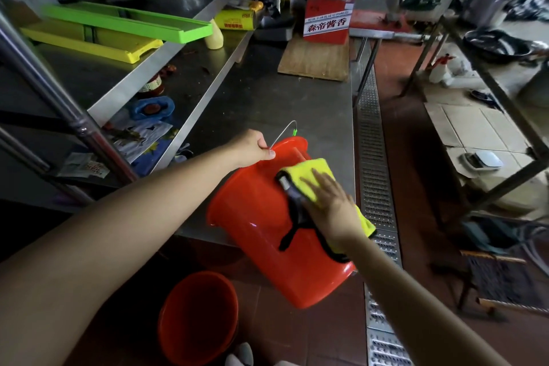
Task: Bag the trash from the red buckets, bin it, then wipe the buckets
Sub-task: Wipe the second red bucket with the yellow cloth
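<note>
Head view: my left hand [252,148] grips the bucket [267,223] handle [283,133]; right hand [329,205], fingers [315,184] flat, presses the cloth [312,171] on it.

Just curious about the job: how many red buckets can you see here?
2. One red bucket is tilted against the steel counter's edge, held by the left hand and wiped by the right hand. The second bucket stands on the floor below. Others may be out of view.

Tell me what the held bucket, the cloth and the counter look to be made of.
Bucket: glossy red plastic, judging by its sheen and highlights. Cloth: soft yellow fabric, likely microfibre, with black trim. Counter: dull brushed metal, probably stainless steel.
</note>
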{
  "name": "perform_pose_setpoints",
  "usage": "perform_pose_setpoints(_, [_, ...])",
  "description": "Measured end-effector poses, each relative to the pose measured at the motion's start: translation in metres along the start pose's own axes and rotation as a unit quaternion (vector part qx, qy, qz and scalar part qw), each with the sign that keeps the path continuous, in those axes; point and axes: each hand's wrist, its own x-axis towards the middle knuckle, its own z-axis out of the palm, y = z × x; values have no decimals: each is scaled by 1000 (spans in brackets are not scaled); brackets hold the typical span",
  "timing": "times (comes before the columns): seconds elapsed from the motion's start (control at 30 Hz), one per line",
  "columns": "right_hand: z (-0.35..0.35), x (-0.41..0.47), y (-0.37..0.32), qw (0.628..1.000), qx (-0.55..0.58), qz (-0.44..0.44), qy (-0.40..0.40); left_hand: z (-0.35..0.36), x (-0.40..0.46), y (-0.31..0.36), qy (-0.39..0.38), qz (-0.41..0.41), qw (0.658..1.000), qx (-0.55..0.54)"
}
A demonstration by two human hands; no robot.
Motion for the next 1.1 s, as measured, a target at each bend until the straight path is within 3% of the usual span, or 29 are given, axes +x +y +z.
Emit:
perform_pose_setpoints(0.1, [-14,17,23,984,117,131,2,0,1,3,-8,-5,1000,13])
perform_pose_setpoints(0.17, [-7,10,16,989,70,133,8,1,1,3,-6,-6,1000,22])
perform_pose_setpoints(0.3, [30,-40,-22,988,-135,-36,65,2,1,0,1,-9,1000,4])
perform_pose_setpoints(0.4, [60,-75,-42,937,-266,-223,43,2,0,-1,0,-11,1000,-4])
perform_pose_setpoints(0.47, [62,-80,-41,916,-287,-280,32,1,-1,-1,-5,-12,1000,3])
perform_pose_setpoints(0.5, [56,-75,-38,922,-266,-279,33,1,-1,-2,-5,-11,1000,3])
perform_pose_setpoints(0.57, [36,-62,-25,954,-194,-227,26,1,-2,-2,1,-9,1000,1])
perform_pose_setpoints(0.67, [3,-35,11,998,-44,-51,9,2,-4,0,9,-8,1000,11])
perform_pose_setpoints(0.73, [-13,-23,35,993,67,102,5,2,-5,1,5,-11,1000,22])
perform_pose_setpoints(0.8, [-17,-22,41,980,109,167,7,2,-5,1,3,-13,1000,22])
perform_pose_setpoints(0.87, [-6,-36,29,992,28,117,30,3,-4,1,7,-13,1000,22])
perform_pose_setpoints(0.93, [15,-62,6,995,-79,13,61,3,-4,0,13,-11,1000,19])
perform_pose_setpoints(1.03, [47,-100,-14,960,-195,-191,61,3,-4,-1,11,-5,1000,17])
perform_pose_setpoints(1.1, [42,-102,-6,949,-196,-244,46,2,-5,-1,4,-4,1000,21])
